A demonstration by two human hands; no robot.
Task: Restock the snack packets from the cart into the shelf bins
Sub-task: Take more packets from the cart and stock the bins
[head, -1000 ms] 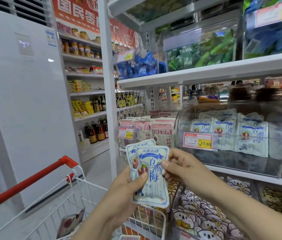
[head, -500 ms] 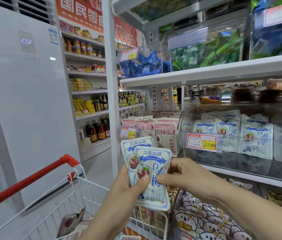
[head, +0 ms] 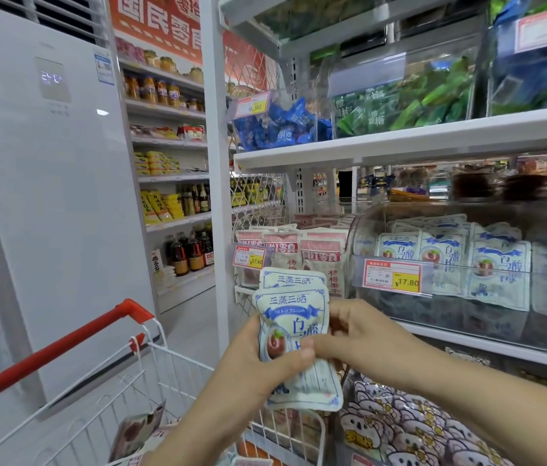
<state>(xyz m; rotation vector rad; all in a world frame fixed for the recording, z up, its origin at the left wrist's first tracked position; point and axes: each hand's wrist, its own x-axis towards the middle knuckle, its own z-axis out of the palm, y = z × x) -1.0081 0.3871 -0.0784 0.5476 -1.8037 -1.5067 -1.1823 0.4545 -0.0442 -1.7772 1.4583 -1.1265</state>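
My left hand [head: 258, 368] grips two white-and-blue plum snack packets [head: 294, 317], stacked one behind the other, with its thumb across the front one. My right hand [head: 363, 341] holds the same packets from the right side, fingers curled behind them. They are in front of the shelf, left of and below a clear domed bin [head: 541, 297] filled with matching packets and bearing a 17.80 price tag [head: 393, 276]. The white wire cart [head: 151, 391] with a red handle [head: 53, 351] is at lower left and holds a brownish packet [head: 137, 432].
A bin of pink-labelled packets [head: 302, 257] stands left of the domed bin. Koala-print packets [head: 410, 432] fill the bin below. Blue packets [head: 279, 129] and green packets [head: 410, 105] sit on the upper shelf. A tall white air conditioner [head: 47, 196] stands at left, with an aisle beyond.
The two packets have been slid together into a tighter stack. My right hand has moved left onto them, and my left thumb now lies across the front packet.
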